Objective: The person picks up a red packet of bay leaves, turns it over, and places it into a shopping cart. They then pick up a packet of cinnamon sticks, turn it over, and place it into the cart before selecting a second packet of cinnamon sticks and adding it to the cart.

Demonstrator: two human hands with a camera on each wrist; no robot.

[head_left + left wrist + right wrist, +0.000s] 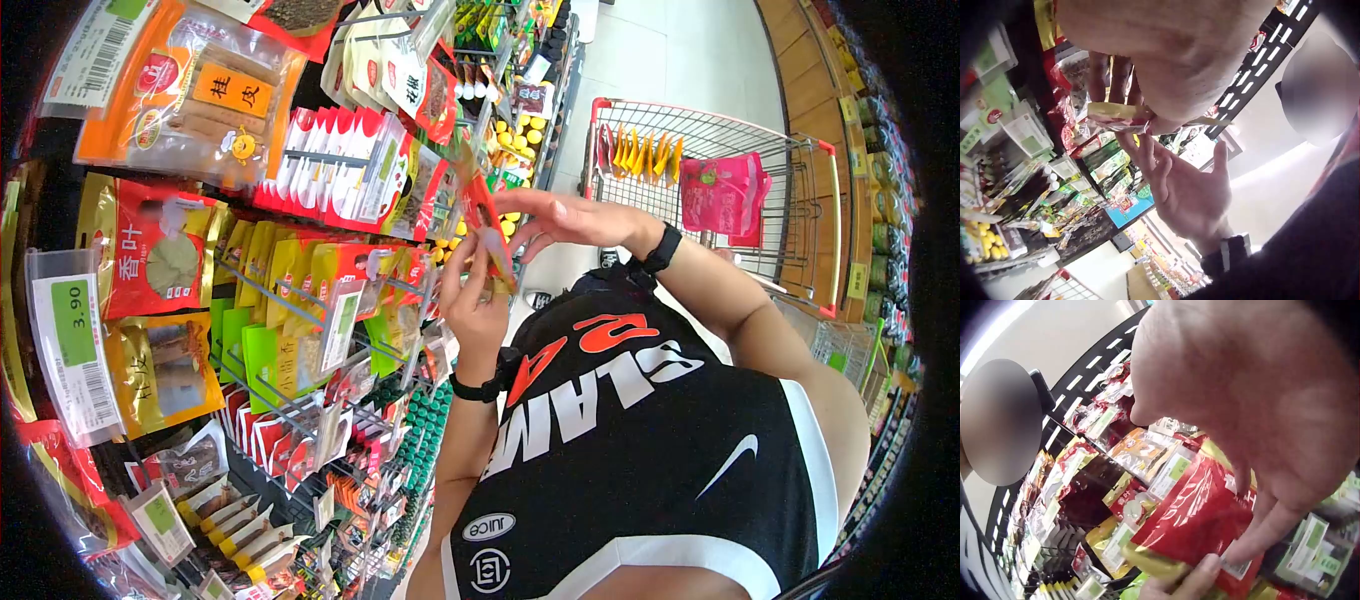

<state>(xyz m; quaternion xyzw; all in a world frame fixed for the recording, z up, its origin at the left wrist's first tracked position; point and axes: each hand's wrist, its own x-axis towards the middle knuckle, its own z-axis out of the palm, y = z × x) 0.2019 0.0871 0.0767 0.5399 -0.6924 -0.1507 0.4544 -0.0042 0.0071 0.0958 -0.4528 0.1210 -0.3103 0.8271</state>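
Observation:
A red seasoning packet [478,205] with gold edges is held up in front of the shelf, edge-on in the head view. My left hand [476,312] grips it, with the thumb [1209,565] across its lower edge in the right wrist view. In that view the packet's red face [1188,515] shows a small white label [1237,567]. My right hand [580,222] reaches in from the other side, its fingers extended and touching the packet by that label. In the left wrist view the right palm [1194,194] faces the camera, thumb spread away.
Hanging spice packets [165,245] and price tags [75,340] fill the shelf on the left. A shopping cart [790,165] stands in the aisle, holding yellow packets [640,155] and a pink bag [720,195]. Another shelf [875,230] lines the far right.

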